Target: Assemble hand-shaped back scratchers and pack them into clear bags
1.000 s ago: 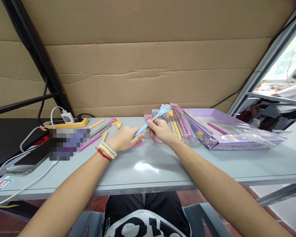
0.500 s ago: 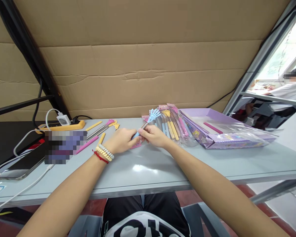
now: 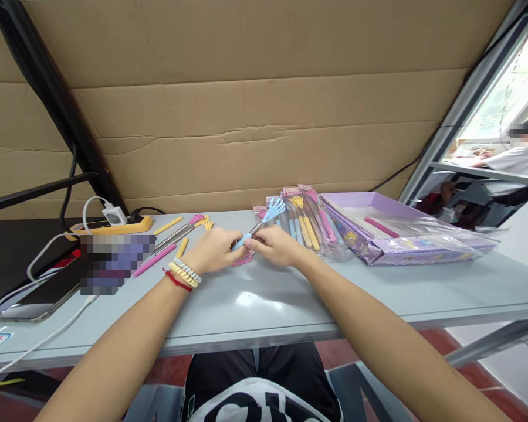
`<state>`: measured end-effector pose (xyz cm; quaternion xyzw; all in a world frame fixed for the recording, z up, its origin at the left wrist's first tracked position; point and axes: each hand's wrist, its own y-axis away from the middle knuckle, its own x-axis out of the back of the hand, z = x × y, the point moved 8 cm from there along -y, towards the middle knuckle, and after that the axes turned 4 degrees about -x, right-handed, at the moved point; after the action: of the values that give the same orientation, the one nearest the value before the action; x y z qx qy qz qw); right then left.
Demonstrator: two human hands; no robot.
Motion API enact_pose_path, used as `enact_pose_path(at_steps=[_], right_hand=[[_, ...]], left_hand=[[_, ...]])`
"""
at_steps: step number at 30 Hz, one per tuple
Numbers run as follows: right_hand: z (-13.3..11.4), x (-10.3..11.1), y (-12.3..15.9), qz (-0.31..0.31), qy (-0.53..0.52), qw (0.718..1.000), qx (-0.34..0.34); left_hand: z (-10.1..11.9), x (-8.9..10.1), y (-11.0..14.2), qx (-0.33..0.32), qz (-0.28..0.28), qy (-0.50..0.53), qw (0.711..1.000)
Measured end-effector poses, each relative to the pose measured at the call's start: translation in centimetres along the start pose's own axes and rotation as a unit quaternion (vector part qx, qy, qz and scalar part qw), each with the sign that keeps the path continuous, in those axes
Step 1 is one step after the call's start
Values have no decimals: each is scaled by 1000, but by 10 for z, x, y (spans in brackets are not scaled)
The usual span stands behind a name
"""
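Blue scratcher stick point(image 3: 263, 221), both hands on it

It's in my grip, just above the desk point(image 3: 286, 310). Left hand point(image 3: 215, 249) is clamped round the blue handle point(image 3: 242, 241), and the right hand point(image 3: 276, 244) is pinching near where the metal shaft comes out. I'd guess it's light and pretty stiff, shaft maybe a bit slick, and the splayed head point(image 3: 274, 209) looks like the bit that'd snap. Handle's the place to grab imo.

Count so far: one blue one in my fingers. Left of my left fingers: two yellow handles point(image 3: 168, 225), one pink handle point(image 3: 155, 261), plus one pink head point(image 3: 198, 218) and one yellow head point(image 3: 208, 224) on thin metal rods. Just beyond my right fingers, clear packets point(image 3: 317, 220), overlapping so I can't count them. Further right, one purple tray point(image 3: 389, 257) with one pink stick point(image 3: 381, 227) in it.
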<state>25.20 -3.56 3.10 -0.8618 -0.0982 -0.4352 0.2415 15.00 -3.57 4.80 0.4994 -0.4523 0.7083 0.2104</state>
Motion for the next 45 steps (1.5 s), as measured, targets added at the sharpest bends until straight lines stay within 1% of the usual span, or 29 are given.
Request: enact_pose_path(at_steps=[13,19,26,32,35,38,42,45], right_hand=[[0,7,3,14,13,1000,-14],[0,11,2,44,14,999,17],[5,19,3,89,24,996,-15],[1,19,4,90,-6,996,-5],[1,19,4,115,7,993,-1],[0,24,5,163,9,987,3],[-3,36,10,217,-10,976,-2],[-2,49,13,247,-11,969,-14]], left_hand=[[-4,2,0,16,1,8,1000],[-5,0,0,17,-8,3,1000],[-4,1,1,15,-13,6,1000],[-6,-1,0,13,-10,-9,1000],[-6,-1,0,15,-8,-20,1000],[-5,-1,1,21,-11,-24,999],[-4,0,1,27,-18,-12,999],[-9,0,0,46,-25,11,999]])
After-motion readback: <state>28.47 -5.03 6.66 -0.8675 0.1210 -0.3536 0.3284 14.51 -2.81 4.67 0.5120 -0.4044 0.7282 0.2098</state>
